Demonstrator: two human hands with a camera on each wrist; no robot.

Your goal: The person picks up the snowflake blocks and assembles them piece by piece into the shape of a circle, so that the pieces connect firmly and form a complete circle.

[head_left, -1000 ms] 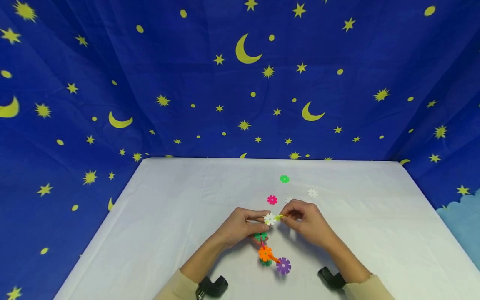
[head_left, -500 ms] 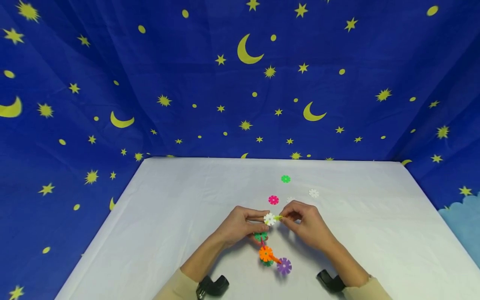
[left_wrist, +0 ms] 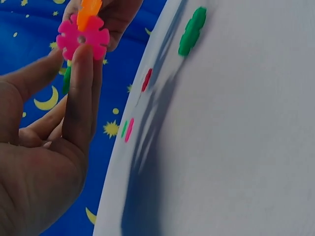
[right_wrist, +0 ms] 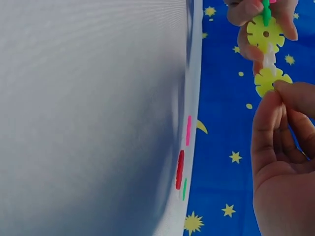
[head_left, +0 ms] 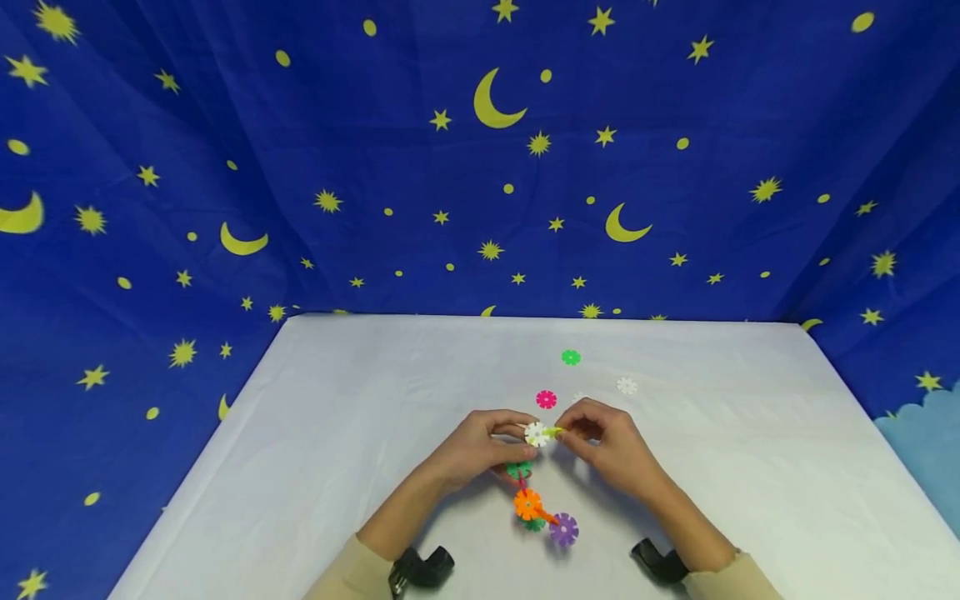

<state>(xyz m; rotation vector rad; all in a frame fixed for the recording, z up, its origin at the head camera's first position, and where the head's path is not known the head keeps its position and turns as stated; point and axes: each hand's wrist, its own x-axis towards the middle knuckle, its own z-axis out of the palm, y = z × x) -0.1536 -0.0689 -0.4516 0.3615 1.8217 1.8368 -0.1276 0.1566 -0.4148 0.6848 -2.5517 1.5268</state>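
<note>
Near the table's front, both hands work on a chain of notched plastic discs. My left hand (head_left: pixel 483 450) grips the chain, fingers and thumb around its upper part by a white disc (head_left: pixel 537 434) and a green disc (head_left: pixel 518 469). A pink disc (left_wrist: pixel 82 40) lies against its fingers in the left wrist view. Below hang an orange disc (head_left: pixel 528 504) and a purple disc (head_left: pixel 564 529). My right hand (head_left: pixel 611 442) pinches the end yellow disc (right_wrist: pixel 267 81) between thumb and index finger. That disc joins the white one, which slots into another yellow disc (right_wrist: pixel 266 33).
Beyond the hands, loose discs lie on the white table (head_left: pixel 360 433): a bright green disc (head_left: pixel 571 357), a pink one, and a white disc (head_left: pixel 626 386), with another pale one partly behind the right hand. Black wrist mounts (head_left: pixel 660 561) sit under both forearms. A blue starry curtain (head_left: pixel 390 150) stands behind.
The chain and left hand have shifted very slightly left and away from the body. Both hands keep the same hold, and the loose discs stay put.
</note>
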